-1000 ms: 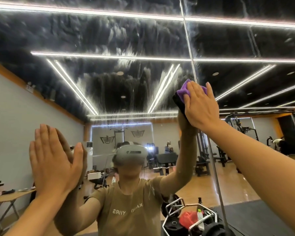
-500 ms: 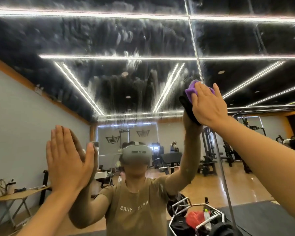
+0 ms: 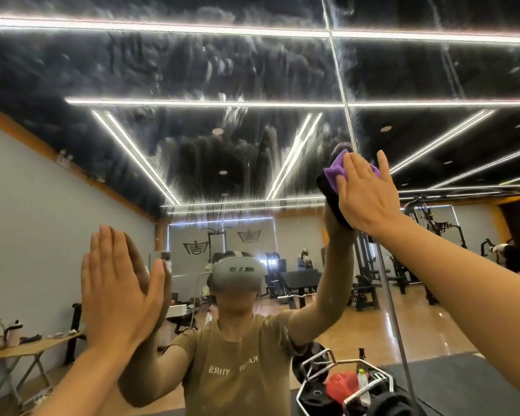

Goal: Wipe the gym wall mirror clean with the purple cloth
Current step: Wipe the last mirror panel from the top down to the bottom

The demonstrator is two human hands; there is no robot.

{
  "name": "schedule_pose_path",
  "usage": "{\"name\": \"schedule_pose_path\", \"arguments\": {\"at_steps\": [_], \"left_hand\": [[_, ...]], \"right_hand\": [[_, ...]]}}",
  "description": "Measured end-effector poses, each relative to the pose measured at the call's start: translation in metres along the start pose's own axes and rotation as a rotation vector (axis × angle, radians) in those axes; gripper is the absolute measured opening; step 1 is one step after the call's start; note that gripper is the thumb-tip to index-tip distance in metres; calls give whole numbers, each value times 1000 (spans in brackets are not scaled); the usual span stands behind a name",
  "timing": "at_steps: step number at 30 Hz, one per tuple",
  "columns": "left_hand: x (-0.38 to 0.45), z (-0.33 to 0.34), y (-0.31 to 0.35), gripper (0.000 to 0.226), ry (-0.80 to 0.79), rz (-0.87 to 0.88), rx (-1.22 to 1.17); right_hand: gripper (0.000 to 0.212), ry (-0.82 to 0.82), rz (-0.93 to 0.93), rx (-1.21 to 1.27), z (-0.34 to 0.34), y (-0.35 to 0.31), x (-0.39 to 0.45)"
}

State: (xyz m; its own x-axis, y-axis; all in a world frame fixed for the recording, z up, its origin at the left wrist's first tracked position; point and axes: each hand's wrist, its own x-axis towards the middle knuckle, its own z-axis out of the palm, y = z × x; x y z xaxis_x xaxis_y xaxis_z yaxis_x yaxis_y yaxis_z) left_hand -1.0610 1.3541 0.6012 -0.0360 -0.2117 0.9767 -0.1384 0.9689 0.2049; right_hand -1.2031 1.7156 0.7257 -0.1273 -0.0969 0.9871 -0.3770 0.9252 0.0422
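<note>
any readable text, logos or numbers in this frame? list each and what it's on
"KAND YIIRS" or close, white letters mirrored and blurred, on the olive-brown T-shirt reflected in the gym wall mirror; reading uncertain.
Two dark crest emblems on the reflected grey back wall: no legible letters.
Purple cloth, grey headset: no text visible.

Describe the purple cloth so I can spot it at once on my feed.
Start at the wall mirror and follow the vertical seam between its panes down to where the right hand is pressed flat on the glass. The purple cloth is bunched under those fingers, poking out at their upper left. It is the only bright purple thing here, set against the dark, streaky reflected ceiling.
</note>
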Motion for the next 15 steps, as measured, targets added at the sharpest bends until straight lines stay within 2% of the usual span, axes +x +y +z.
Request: {"name": "schedule_pose_path", "arguments": {"at_steps": [4,9,11,15], "left_hand": [[0,1,3,91,22,-4,-11],[0,1,6,90,55,-17,-40],[-1,1,5,90,54,-9,-41],[-1,1,5,88,48,-1,-40]], "right_hand": [[63,48,-30,-38,-6,5,2],[65,53,-19,5,-3,5,2],[65,58,-20,70,3,3,-10],[65,33,-27,357,22,-9,-69]]}}
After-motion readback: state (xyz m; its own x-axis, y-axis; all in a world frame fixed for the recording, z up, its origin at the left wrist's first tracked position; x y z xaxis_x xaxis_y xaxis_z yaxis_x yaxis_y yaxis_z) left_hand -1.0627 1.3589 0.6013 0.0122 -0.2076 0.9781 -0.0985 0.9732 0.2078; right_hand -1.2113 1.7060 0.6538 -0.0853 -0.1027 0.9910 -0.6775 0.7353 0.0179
